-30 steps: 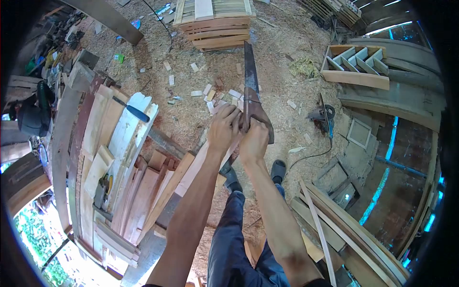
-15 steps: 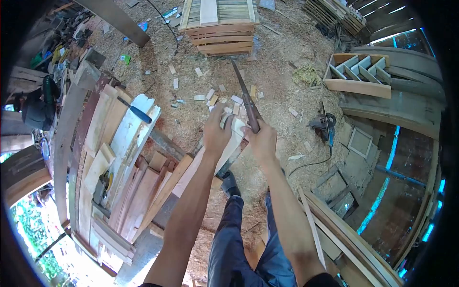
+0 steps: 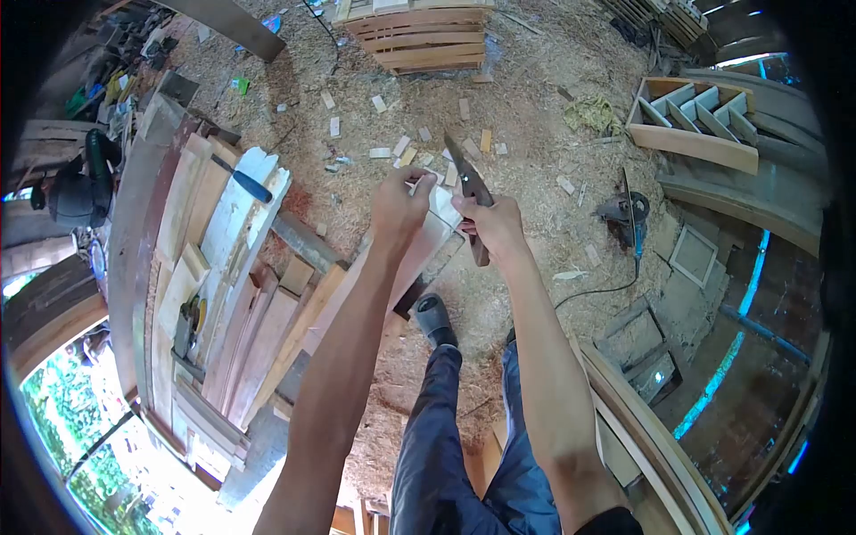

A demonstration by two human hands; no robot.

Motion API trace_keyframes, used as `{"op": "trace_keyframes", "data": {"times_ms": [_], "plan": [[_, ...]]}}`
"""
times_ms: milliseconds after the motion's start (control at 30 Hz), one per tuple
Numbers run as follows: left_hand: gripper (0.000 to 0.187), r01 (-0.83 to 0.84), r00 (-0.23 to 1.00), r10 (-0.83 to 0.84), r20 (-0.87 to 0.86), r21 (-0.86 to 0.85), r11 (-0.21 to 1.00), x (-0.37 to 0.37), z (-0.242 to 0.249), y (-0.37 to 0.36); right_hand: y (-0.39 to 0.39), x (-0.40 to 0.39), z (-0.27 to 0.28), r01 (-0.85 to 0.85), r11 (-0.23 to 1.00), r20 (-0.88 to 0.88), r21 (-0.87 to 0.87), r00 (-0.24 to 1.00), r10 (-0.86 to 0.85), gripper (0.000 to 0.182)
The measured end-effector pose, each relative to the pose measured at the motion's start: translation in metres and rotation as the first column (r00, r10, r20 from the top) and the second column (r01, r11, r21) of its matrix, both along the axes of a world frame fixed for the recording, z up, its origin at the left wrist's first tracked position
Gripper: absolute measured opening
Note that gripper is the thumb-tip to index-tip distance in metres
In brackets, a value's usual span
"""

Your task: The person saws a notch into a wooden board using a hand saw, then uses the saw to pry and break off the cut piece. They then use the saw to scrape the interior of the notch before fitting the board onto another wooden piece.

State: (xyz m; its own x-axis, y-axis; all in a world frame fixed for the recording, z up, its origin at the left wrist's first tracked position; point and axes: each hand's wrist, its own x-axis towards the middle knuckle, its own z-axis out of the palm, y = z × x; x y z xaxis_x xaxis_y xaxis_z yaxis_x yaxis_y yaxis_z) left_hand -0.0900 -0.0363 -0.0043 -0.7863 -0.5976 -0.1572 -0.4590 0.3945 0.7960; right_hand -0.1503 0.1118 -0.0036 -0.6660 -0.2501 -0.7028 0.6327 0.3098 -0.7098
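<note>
A pale wooden plank [image 3: 424, 239] extends from the stack on the left to a spot between my hands. My left hand [image 3: 399, 207] rests at its far end with the fingers curled against it; the exact grip is partly hidden. A handsaw [image 3: 470, 178], with a dark blade and brown wooden handle, is in my right hand [image 3: 496, 223], its fingers wrapped around the handle. The blade points away from me and slightly left, beside the plank's end. Small offcuts [image 3: 400, 146] lie scattered on the ground beyond my hands.
Stacked boards stand at left, with a blue-handled chisel [image 3: 252, 186] on a white board [image 3: 234, 214]. A corded power tool [image 3: 620, 210] lies on the ground at right, near a divided wooden box [image 3: 695, 150]. A slatted wooden piece [image 3: 423, 43] stands ahead; sawdust covers the ground.
The saw has turned in my right hand, so its blade looks shorter and its handle end shows below the hand. My left hand remains by the plank's end. The view has shifted slightly.
</note>
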Motion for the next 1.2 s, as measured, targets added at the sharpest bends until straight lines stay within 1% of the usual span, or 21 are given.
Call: {"op": "trace_keyframes", "data": {"times_ms": [167, 233, 267, 333, 367, 433, 467, 500, 567, 600, 633, 667, 700, 733, 833, 933, 967, 1033, 1100, 1167, 1200], "plan": [[0.031, -0.009, 0.988, -0.012, -0.155, -0.134, 0.991, 0.012, -0.007, 0.002, 0.007, -0.008, 0.001, -0.087, 0.992, 0.02, -0.086, 0.996, 0.089, 0.021], [0.053, 0.077, 0.96, -0.185, -0.211, -0.436, 0.897, 0.018, 0.002, 0.006, 0.012, -0.013, 0.004, -0.173, 0.983, -0.093, -0.058, 0.981, 0.167, 0.023], [0.053, 0.067, 0.963, -0.173, -0.206, -0.44, 0.896, 0.028, 0.008, 0.011, 0.015, -0.015, 0.004, -0.186, 0.98, -0.089, -0.063, 0.98, 0.181, 0.023], [0.087, 0.248, 0.966, -0.25, 0.067, -0.517, 0.819, 0.052, 0.028, 0.029, 0.023, -0.02, 0.005, -0.229, 0.955, -0.093, -0.189, 0.972, 0.214, 0.025], [0.087, 0.235, 0.971, -0.228, 0.078, -0.517, 0.823, 0.06, 0.027, 0.032, 0.027, -0.02, 0.005, -0.248, 0.949, -0.084, -0.194, 0.968, 0.236, 0.025], [0.102, 0.318, 0.945, -0.308, 0.111, -0.535, 0.782, 0.07, 0.028, 0.034, 0.029, -0.022, 0.011, -0.357, 0.922, -0.215, -0.15, 0.922, 0.322, 0.026], [0.101, 0.29, 0.954, -0.284, 0.094, -0.533, 0.795, 0.069, 0.027, 0.034, 0.029, -0.023, 0.013, -0.395, 0.917, -0.21, -0.057, 0.903, 0.376, 0.027], [0.101, 0.271, 0.961, -0.26, 0.097, -0.532, 0.802, 0.07, 0.026, 0.031, 0.027, -0.024, 0.015, -0.417, 0.907, -0.207, -0.058, 0.894, 0.398, 0.027], [0.094, 0.332, 0.941, -0.326, 0.088, -0.422, 0.844, 0.072, 0.026, 0.017, 0.023, -0.024, 0.019, -0.394, 0.918, -0.326, -0.05, 0.875, 0.358, 0.027], [0.083, 0.333, 0.942, -0.315, 0.119, -0.457, 0.825, 0.071, 0.031, 0.016, 0.022, -0.025, 0.024, -0.416, 0.908, -0.326, -0.05, 0.866, 0.379, 0.027], [0.083, 0.314, 0.949, -0.292, 0.122, -0.459, 0.831, 0.07, 0.035, 0.012, 0.019, -0.025, 0.031, -0.383, 0.914, -0.29, -0.137, 0.897, 0.333, 0.026], [0.077, 0.313, 0.949, -0.284, 0.138, -0.297, 0.902, 0.069, 0.039, 0.007, 0.015, -0.025, 0.037, -0.341, 0.914, -0.246, -0.222, 0.926, 0.285, 0.026], [0.072, 0.298, 0.949, -0.278, 0.149, -0.126, 0.946, 0.069, 0.045, 0.004, 0.011, -0.025, 0.042, -0.359, 0.905, -0.247, -0.227, 0.92, 0.303, 0.026], [0.068, 0.288, 0.934, -0.258, 0.248, -0.09, 0.953, 0.067, 0.055, 0.005, 0.009, -0.026, 0.047, -0.402, 0.899, -0.301, -0.174, 0.891, 0.34, 0.025], [0.066, 0.288, 0.929, -0.269, 0.252, -0.04, 0.957, 0.067, 0.06, 0.0, 0.0, -0.026, 0.048, -0.489, 0.869, -0.411, -0.075, 0.809, 0.42, 0.025], [0.061, 0.253, 0.914, -0.213, 0.346, -0.074, 0.965, 0.06, 0.067, -0.001, -0.003, -0.028, 0.056, -0.495, 0.862, -0.401, -0.108, 0.815, 0.418, 0.025], [0.061, 0.243, 0.917, -0.203, 0.344, -0.077, 0.967, 0.06, 0.069, 0.0, -0.003, -0.026, 0.06, -0.49, 0.871, -0.44, -0.046, 0.792, 0.423, 0.028], [0.054, 0.254, 0.921, -0.146, 0.362, -0.273, 0.928, 0.061, 0.07, 0.002, 0.005, -0.02, 0.072, -0.49, 0.872, -0.474, 0.017, 0.763, 0.439, 0.032], [0.052, 0.262, 0.923, -0.143, 0.358, -0.312, 0.913, 0.062, 0.062, -0.002, 0.026, -0.017, 0.093, -0.488, 0.836, -0.654, 0.25, 0.552, 0.518, 0.042], [0.05, 0.276, 0.925, -0.149, 0.349, -0.35, 0.895, 0.059, 0.054, -0.004, 0.052, -0.015, 0.109, -0.505, 0.862, -0.551, 0.047, 0.707, 0.444, 0.055], [0.05, 0.27, 0.927, -0.148, 0.345, -0.339, 0.901, 0.059, 0.053, -0.003, 0.064, -0.014, 0.117, -0.505, 0.862, -0.557, 0.052, 0.701, 0.444, 0.055]]}}
